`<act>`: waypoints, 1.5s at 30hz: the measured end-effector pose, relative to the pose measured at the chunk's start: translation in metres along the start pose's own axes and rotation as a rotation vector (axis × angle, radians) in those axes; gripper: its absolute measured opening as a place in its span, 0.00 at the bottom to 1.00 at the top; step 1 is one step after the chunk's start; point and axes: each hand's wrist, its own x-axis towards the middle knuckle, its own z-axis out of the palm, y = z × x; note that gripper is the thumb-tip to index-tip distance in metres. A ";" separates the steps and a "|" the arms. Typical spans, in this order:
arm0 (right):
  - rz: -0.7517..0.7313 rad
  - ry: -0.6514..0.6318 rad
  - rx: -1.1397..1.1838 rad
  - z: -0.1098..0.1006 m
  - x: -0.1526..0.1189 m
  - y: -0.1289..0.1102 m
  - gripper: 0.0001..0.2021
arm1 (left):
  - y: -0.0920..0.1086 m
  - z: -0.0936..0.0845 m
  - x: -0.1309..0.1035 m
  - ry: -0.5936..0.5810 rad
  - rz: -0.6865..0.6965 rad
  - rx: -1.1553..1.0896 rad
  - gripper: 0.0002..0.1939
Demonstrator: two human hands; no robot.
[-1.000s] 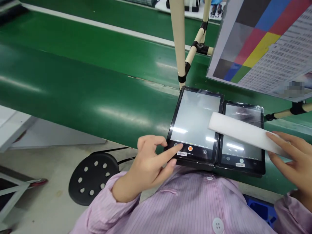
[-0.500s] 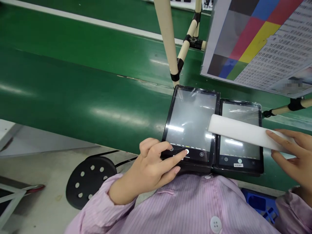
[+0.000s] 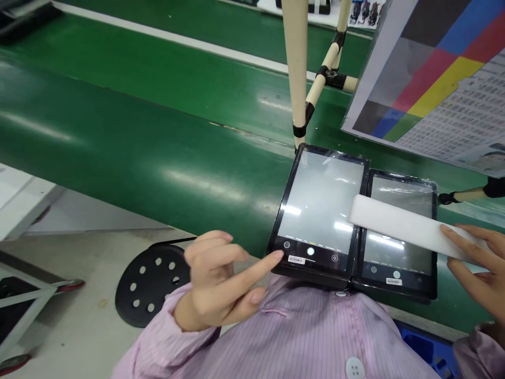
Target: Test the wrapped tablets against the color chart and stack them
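Two tablets lie side by side at the bench's near edge, both showing a camera screen with a round shutter button. My left hand is off the glass, index finger stretched toward the lower left corner of the left tablet, the other fingers loosely curled, nothing held. A small white label sticks to each tablet's lower border. My right hand grips a long white foam-like bar by its right end. The bar crosses over the right tablet, and its left end reaches the left tablet's right edge.
Cream pipes with black joints rise behind the tablets. A sheet with colour blocks and printed text hangs at upper right. The green bench stretches left. Below are a black stool and a blue bin.
My left hand has drawn back left from the left tablet's shutter button, off the screen. The left tablet's picture looks brighter. The bar stays over the tablets as the whole view shifts slightly.
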 end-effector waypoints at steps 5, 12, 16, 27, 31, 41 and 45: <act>-0.043 -0.023 0.021 0.006 0.004 -0.001 0.39 | 0.012 -0.004 0.003 -0.001 0.021 -0.023 0.20; -0.048 0.012 0.138 0.024 0.008 -0.005 0.21 | 0.073 0.048 0.052 -0.209 0.227 -0.199 0.13; 0.005 0.015 0.193 0.030 0.011 -0.006 0.22 | 0.101 0.076 0.071 -0.357 0.291 -0.227 0.12; 0.083 -0.014 0.277 0.034 0.016 -0.009 0.25 | 0.131 0.111 0.074 -0.497 0.267 -0.052 0.13; 0.091 0.000 0.282 0.036 0.016 -0.009 0.25 | 0.132 0.108 0.075 -0.506 0.286 0.008 0.13; 0.182 0.145 0.280 0.056 -0.021 0.001 0.24 | 0.092 0.042 0.032 -0.322 0.155 0.073 0.11; 0.413 0.338 0.083 0.066 -0.092 0.027 0.37 | 0.086 0.033 0.007 -0.332 0.062 0.130 0.13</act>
